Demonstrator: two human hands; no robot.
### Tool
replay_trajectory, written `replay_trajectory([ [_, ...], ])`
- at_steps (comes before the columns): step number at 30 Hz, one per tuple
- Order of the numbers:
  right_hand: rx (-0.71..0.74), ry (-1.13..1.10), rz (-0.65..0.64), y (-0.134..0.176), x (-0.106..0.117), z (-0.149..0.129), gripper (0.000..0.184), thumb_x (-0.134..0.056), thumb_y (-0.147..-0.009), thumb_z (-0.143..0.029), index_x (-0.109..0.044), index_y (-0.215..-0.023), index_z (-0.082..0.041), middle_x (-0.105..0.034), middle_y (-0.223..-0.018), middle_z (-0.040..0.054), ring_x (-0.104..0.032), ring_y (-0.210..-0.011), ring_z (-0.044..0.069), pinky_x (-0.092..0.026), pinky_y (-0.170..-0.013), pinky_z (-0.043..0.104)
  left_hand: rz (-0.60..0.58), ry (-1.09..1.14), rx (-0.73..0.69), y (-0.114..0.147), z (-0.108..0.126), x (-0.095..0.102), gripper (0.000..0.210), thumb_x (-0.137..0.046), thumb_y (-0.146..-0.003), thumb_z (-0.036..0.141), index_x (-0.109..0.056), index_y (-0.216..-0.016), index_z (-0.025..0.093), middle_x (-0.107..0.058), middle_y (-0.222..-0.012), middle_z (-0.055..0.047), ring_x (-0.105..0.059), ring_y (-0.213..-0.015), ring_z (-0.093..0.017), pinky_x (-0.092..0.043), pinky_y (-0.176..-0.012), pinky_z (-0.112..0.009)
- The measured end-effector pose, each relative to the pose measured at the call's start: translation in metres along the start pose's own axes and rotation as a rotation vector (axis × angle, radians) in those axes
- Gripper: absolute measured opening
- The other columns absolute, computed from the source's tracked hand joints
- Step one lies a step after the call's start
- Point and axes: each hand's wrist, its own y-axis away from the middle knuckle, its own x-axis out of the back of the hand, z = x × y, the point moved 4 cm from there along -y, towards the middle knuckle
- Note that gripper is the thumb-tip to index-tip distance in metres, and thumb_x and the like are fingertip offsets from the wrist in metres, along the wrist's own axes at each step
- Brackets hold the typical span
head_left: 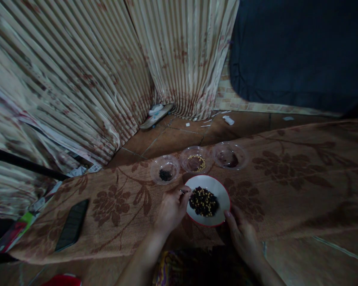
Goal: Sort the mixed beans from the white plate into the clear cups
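Observation:
A white bowl with a red rim (223,198) holds a heap of dark and yellow grains or beans (203,201). My right hand (241,234) grips the bowl at its lower right, thumb on the rim. At the left rim my left hand (173,208) is closed in a pinch; a small shiny bit shows at its fingers, too small to name. Just beyond stand three clear plastic bowls: the left bowl (155,167) has small black grains, the middle bowl (186,157) yellow grains, the right bowl (241,155) a few dark ones.
A brown flowered cloth (286,190) covers the low table. A black phone (72,225) lies on its left part. Striped curtains (179,51) hang behind. A skateboard-like board (156,116) and white scraps lie on the tiled floor. Something red (62,280) shows at the bottom left.

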Motion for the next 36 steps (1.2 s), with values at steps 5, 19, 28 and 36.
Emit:
replay_trajectory([
  [5, -0.011, -0.010, 0.006, 0.000, 0.000, 0.001, 0.048, -0.042, -0.092, -0.054, -0.063, -0.115, -0.019, -0.073, -0.107, 0.0111, -0.070, -0.099, 0.025, -0.055, -0.080, 0.031, 0.080, 0.126, 0.034, 0.000, -0.001, 0.015, 0.018, -0.057, -0.090, 0.029, -0.072, -0.094, 0.020, -0.074, -0.083, -0.003, -0.068, -0.072, -0.015, -0.052, -0.065, -0.022],
  [19, -0.105, -0.008, 0.014, -0.002, -0.004, 0.028, 0.054, -0.045, -0.085, -0.063, -0.064, -0.110, -0.019, -0.076, -0.098, 0.0110, -0.072, -0.086, 0.027, -0.056, -0.060, 0.027, 0.480, -0.028, 0.144, -0.018, -0.055, 0.090, 0.023, -0.062, -0.083, 0.032, -0.072, -0.092, 0.013, -0.076, -0.082, -0.008, -0.070, -0.070, -0.019, -0.051, -0.061, -0.023],
  [28, -0.057, -0.015, 0.005, -0.001, -0.003, 0.011, 0.052, -0.042, -0.089, -0.058, -0.063, -0.112, -0.016, -0.074, -0.104, 0.0131, -0.071, -0.095, 0.027, -0.056, -0.076, 0.030, 0.252, 0.163, 0.119, -0.003, -0.018, 0.041, 0.019, -0.059, -0.087, 0.031, -0.070, -0.095, 0.017, -0.074, -0.086, -0.005, -0.068, -0.075, -0.016, -0.052, -0.066, -0.022],
  [36, -0.031, -0.020, -0.014, -0.002, -0.003, 0.005, 0.051, -0.041, -0.091, -0.056, -0.063, -0.116, -0.018, -0.073, -0.109, 0.0110, -0.070, -0.100, 0.025, -0.056, -0.080, 0.029, -0.019, 0.069, 0.074, -0.007, 0.004, -0.003, 0.018, -0.054, -0.090, 0.024, -0.070, -0.098, 0.020, -0.074, -0.086, -0.001, -0.066, -0.071, -0.014, -0.049, -0.066, -0.021],
])
